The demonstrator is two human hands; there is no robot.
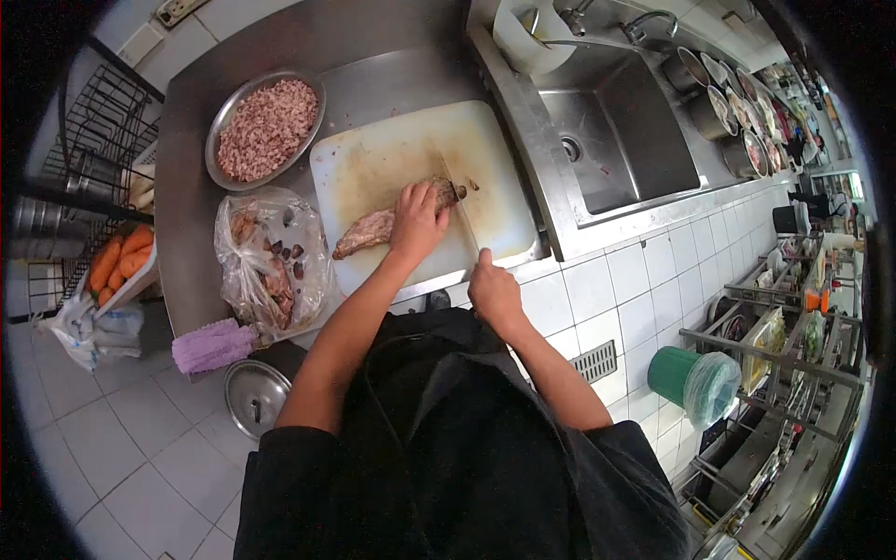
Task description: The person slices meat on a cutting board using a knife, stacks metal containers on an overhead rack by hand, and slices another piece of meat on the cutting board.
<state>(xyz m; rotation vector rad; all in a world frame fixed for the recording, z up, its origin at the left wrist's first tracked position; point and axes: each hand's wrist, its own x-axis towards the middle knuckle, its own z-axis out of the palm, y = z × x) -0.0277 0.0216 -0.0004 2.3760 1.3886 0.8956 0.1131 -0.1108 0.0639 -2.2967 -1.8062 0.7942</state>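
Observation:
A long piece of browned meat (369, 230) lies across the white cutting board (373, 149). My left hand (417, 222) presses on it near its right end, fingers curled over the top. In my right hand (495, 291) is the handle of a knife (459, 201), whose blade points away from me and stands at the right end of the meat. Small dark scraps (473, 185) lie on the board just right of the blade. Whether the blade touches the meat is hard to make out.
At the upper left sits a metal bowl (211, 159) of diced meat. Below it is a clear plastic bag (245, 271) with meat pieces, beside a purple cloth (213, 346). A sink (644, 140) is to the right, a green bin (674, 375) on the floor, and carrots (119, 259) far left.

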